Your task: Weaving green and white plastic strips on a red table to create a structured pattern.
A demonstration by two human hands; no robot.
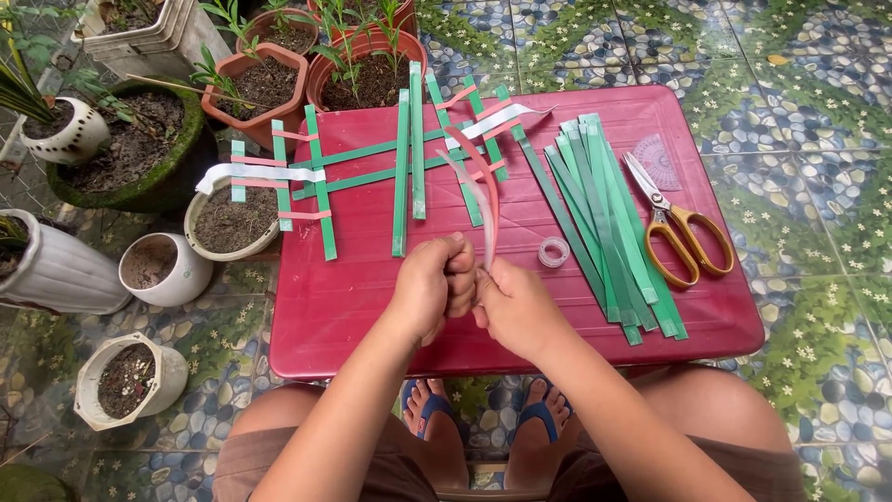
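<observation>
The person sits at a low red plastic table [353, 316] set on a floor of blue-and-green patterned tiles [799, 84]. Both hands meet above the table's near middle. The left hand [429, 284] is curled into a loose fist, its fingers closed around the lower end of a thin curved strip, red on one face and whitish on the other [485, 200]. The right hand [514, 307] pinches the same strip just beside the left, thumb and fingers pressed on it. From the hands the strip rises and arcs away over the tabletop.

Behind the hands lies a flat lattice of green paper strips crossed with short red strips and two white ones [372, 172], spreading from the table's left edge to its middle. To the right, a loose bundle of long green strips [604, 223] lies slanted across the table. A small clear roll of sticky tape [554, 251] sits between the hands and that bundle. A pair of scissors with orange-yellow handles [678, 228] rests near the table's right edge, just beside a small pink protractor [658, 160].

Left of the table stand several soil-filled plant pots [149, 270], white, terracotta and moss-covered. Below the table's near edge the person's feet in blue sandals [488, 409] show.
</observation>
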